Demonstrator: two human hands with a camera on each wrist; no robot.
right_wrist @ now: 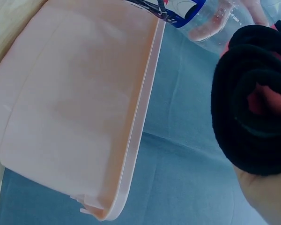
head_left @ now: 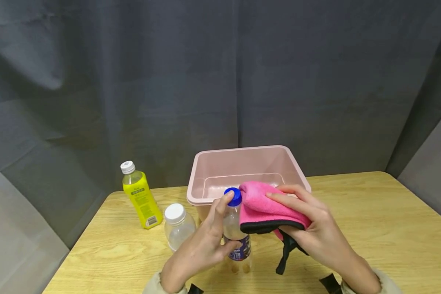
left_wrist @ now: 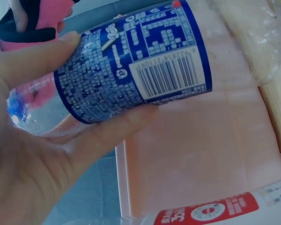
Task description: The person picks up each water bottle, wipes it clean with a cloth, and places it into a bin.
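My left hand [head_left: 200, 249] grips a clear plastic bottle [head_left: 232, 222] with a blue cap [head_left: 233, 196]. Its blue printed label [left_wrist: 136, 58] has a barcode facing the left wrist camera, with thumb and fingers on either side. In my right hand [head_left: 317, 222] is a folded pink cloth [head_left: 266, 204] with black edging, held close beside the bottle's neck and cap. A black strap [head_left: 286, 253] hangs from the cloth. From the right wrist, the cloth's black edge [right_wrist: 225, 112] appears as rolled layers. Whether cloth and bottle touch is hard to tell.
A pink plastic bin [head_left: 242, 152] stands behind both hands. Left of them is a clear jar [head_left: 180, 232] with a white lid, partly behind my left hand. Farther left stands a yellow-labelled bottle [head_left: 142, 200] with a white cap. A grey curtain [head_left: 242, 81] backs the wooden table [head_left: 375, 228].
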